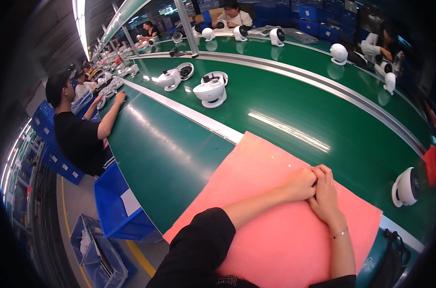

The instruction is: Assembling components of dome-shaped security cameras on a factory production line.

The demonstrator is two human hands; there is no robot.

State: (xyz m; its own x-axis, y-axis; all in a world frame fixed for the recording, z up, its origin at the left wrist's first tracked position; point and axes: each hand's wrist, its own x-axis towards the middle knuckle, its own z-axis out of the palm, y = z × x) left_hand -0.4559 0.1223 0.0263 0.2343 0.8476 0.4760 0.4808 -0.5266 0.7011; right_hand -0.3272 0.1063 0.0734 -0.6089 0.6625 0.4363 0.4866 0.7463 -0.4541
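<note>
My left hand (302,184) and my right hand (325,192) rest together on a pink foam sheet (270,230). The left is curled into a fist, its knuckles against the right hand. Bent fingers of the right hand lie over and against the left one's. No tool or part shows in either hand, though a small dark gap between them hides the inner fingers. A thin bracelet (339,233) circles my right wrist. The sheet lies across the green work surface and the edge of the conveyor belt.
On the green conveyor belt (275,105) stand a white round-headed device (406,187) at right and opened white housings (211,90) farther off. A co-worker in black (78,125) works at left. Below the table sit a blue bin (117,206) and a lined bin (98,254). A black strap (394,249) lies lower right.
</note>
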